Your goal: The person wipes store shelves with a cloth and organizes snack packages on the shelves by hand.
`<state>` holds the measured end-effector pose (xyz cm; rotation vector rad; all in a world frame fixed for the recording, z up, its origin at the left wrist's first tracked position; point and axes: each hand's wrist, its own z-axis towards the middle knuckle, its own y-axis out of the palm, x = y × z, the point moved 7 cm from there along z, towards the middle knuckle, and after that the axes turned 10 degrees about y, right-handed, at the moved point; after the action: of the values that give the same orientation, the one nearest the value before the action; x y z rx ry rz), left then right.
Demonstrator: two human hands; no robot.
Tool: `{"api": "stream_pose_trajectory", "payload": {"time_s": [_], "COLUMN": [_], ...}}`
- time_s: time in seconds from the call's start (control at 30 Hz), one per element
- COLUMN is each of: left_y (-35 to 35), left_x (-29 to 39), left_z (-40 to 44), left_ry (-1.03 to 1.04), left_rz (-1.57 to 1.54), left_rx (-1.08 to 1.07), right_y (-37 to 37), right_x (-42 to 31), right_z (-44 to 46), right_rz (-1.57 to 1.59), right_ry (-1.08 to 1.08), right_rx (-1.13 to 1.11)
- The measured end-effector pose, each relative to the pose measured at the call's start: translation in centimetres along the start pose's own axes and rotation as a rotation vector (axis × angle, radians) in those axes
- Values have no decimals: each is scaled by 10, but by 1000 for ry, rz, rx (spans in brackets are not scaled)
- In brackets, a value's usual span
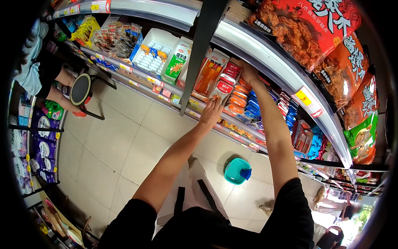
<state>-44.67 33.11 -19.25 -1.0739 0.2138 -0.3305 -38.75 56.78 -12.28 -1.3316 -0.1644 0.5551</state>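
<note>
So, right of the black post (pixel 200 54): red packets (pixel 226 79) on shelf (pixel 258 134), left hand (pixel 212 111) at front, right hand (pixel 249 74) at rear, can't tell if gripping; upper shelf (pixel 262 49) overhangs, orange packets (pixel 238 100) farther right.

Red bag (pixel 309 33) on the upper shelf (pixel 265 47): "八爪鱼形状糕点" (its larger characters only partly show).
Green-and-white box (pixel 177 62): "魔芋".
Yellow price tag (pixel 304 98), upper shelf's front edge: numeral blurred.

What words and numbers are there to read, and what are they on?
"八爪鱼形状糕点": red snack bag
"魔芋", rest unclear: green-and-white box
Too small or blurred: red packets, yellow-and-red price tags, purple packs
Cut off or unclear: big letters on orange bags
</note>
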Motion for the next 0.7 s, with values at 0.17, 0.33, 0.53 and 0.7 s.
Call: {"api": "stream_pose_trajectory", "payload": {"time_s": [0.17, 0.33, 0.53, 0.7], "left_y": [-6, -6, 11, 23], "left_x": [1, 4, 2, -8], "left_z": [-5, -4, -2, 7], "left_ry": [-42, -41, -72, -52], "left_rz": [-66, 29, 43, 169], "left_rx": [-115, -91, -209, -151], "right_y": [-35, -74, -21, -16], "right_x": [-38, -108, -121, -127], "right_z": [-27, -117, -163, -179], "right_rz": [-44, 99, -343, -501], "right_ry": [-11, -35, -232, -229], "right_rx": [59, 67, -161, -9]}}
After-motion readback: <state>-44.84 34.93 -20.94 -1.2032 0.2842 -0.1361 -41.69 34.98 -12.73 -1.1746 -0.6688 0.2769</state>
